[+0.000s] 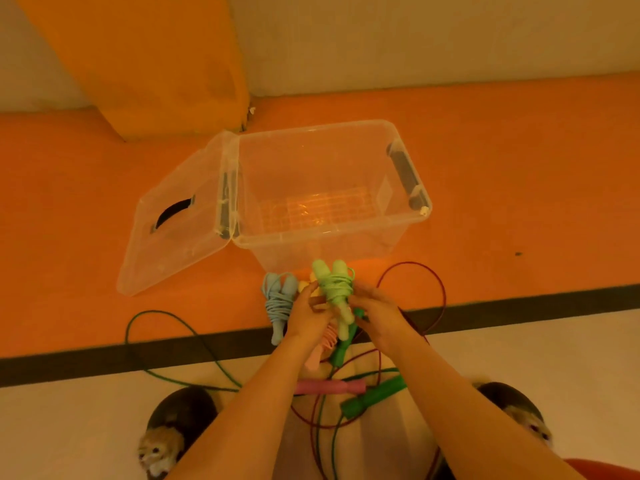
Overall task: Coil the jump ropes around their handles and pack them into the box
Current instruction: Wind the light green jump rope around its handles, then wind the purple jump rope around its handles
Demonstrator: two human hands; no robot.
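A light green jump rope [335, 289], coiled around its two handles, is held above the floor just in front of the clear plastic box [408, 216]. My left hand [306, 315] grips it from the left and my right hand [375, 311] pinches it from the right. A coiled light blue rope [278, 301] lies on the floor to the left. A pink coiled rope [323, 344] lies partly hidden under my left wrist. A dark green rope [372, 398] and a pink-handled dark red rope [329, 388] lie uncoiled near my feet.
The box's hinged lid [173, 230] lies open to the left on the orange floor. An orange pillar [156, 64] stands behind it. A dark stripe [519, 306] crosses the floor. Loose loops of green cord [145, 317] and red cord [433, 278] spread around my slippers [173, 431].
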